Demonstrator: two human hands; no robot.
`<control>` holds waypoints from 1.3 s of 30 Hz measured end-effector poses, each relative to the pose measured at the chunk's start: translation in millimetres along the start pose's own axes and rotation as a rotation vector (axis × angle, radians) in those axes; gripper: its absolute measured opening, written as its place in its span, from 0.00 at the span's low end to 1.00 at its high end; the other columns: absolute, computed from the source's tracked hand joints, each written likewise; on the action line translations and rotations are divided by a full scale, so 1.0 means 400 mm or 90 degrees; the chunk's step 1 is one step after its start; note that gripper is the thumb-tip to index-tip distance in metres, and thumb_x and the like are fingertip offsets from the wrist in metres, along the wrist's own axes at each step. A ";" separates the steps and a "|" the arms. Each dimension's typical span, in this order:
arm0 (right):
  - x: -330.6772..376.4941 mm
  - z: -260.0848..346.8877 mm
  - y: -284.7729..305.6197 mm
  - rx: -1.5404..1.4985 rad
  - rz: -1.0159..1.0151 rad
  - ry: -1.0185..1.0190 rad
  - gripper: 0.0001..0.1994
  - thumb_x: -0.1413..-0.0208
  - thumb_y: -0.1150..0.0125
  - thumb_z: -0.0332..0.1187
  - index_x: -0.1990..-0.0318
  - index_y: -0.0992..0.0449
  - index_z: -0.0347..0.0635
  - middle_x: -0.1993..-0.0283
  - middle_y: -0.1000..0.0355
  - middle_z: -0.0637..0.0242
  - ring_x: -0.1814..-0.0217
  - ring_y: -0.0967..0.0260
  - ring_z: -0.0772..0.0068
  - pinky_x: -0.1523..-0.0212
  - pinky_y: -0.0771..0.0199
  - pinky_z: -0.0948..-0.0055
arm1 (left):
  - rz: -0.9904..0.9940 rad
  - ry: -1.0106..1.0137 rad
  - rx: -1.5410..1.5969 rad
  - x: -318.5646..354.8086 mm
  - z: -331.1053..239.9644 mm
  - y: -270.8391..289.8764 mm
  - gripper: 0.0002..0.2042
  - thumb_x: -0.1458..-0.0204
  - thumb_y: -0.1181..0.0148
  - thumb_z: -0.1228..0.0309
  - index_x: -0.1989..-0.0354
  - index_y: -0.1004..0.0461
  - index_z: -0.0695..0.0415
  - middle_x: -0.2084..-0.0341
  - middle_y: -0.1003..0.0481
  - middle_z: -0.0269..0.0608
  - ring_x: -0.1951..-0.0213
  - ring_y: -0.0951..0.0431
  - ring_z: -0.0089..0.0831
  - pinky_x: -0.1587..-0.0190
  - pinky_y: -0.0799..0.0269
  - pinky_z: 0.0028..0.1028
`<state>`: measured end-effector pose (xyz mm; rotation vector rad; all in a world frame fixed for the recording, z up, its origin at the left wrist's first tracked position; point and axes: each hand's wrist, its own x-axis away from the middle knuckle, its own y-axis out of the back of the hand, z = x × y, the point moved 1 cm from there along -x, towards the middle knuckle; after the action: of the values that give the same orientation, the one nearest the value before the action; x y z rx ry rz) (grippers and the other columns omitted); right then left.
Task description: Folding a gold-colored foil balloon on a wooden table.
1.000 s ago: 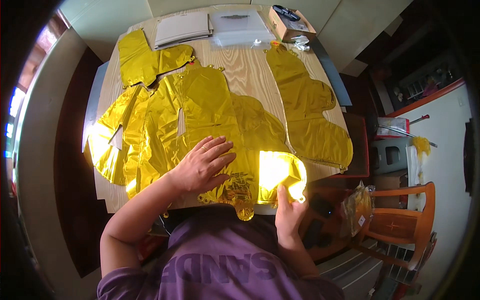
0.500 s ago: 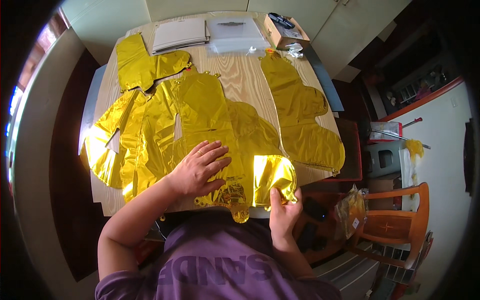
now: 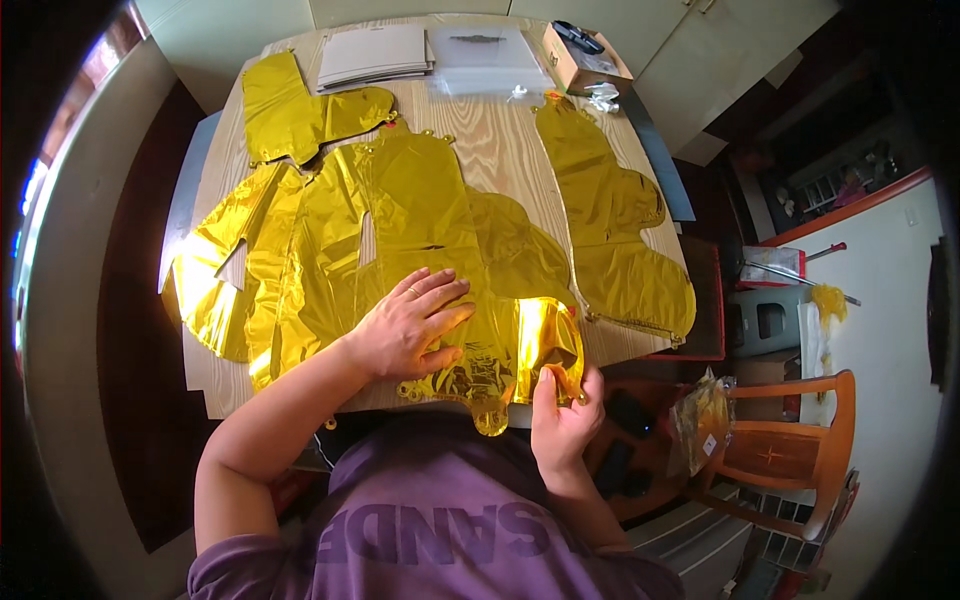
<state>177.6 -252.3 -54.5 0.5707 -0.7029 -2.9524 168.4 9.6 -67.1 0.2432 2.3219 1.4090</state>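
Observation:
Flat gold foil balloons lie spread over a light wood-grain table (image 3: 487, 142). My left hand (image 3: 410, 325) rests palm down, fingers apart, on the foil balloon (image 3: 420, 215) in the middle. At the table's near edge my right hand (image 3: 566, 412) pinches the lower right end of this gold foil between thumb and fingers, and the foil there is bent and shining. Left of it lie more overlapping, creased gold foil shapes (image 3: 315, 250). A separate gold foil balloon (image 3: 610, 215) lies on the right, and another piece (image 3: 290, 110) at the far left.
At the table's far side are a stack of grey-white sheets (image 3: 373, 58), clear plastic sheets (image 3: 485, 65), a small cardboard box (image 3: 575, 65) with a dark object, and crumpled white paper (image 3: 602, 97). A wooden chair (image 3: 790, 445) with a plastic bag (image 3: 700, 425) stands at the right.
The view has shifted slightly. The foil end in my right hand has curled over more, and its bright patch has narrowed. My left hand stays flat on the foil.

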 end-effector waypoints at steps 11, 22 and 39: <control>-0.011 -0.003 -0.009 0.001 -0.006 -0.025 0.14 0.43 0.35 0.22 0.50 0.29 0.32 0.60 0.24 0.63 0.60 0.26 0.72 0.54 0.25 0.71 | 0.010 -0.024 -0.050 -0.003 -0.005 0.002 0.29 0.45 0.38 0.55 0.34 0.30 0.47 0.36 0.34 0.51 0.32 0.37 0.51 0.30 0.43 0.53; -0.004 0.043 -0.110 0.007 0.212 0.427 0.29 0.53 0.33 0.21 0.40 0.28 0.37 0.56 0.24 0.59 0.57 0.25 0.57 0.50 0.27 0.58 | 0.003 0.021 0.050 0.004 0.000 0.011 0.35 0.52 0.35 0.58 0.35 0.33 0.61 0.34 0.36 0.49 0.30 0.40 0.50 0.26 0.47 0.49; -0.166 -0.078 -0.041 0.206 0.316 0.398 0.16 0.39 0.37 0.35 0.47 0.21 0.38 0.39 0.29 0.55 0.35 0.34 0.50 0.32 0.39 0.49 | 0.060 -0.039 -0.041 0.011 0.030 -0.010 0.40 0.54 0.40 0.47 0.33 0.33 0.59 0.29 0.42 0.52 0.27 0.46 0.52 0.25 0.53 0.52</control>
<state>251.3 -241.9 -64.8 1.0835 -1.0459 -2.0513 170.0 18.8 -76.6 0.3760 2.2368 1.4973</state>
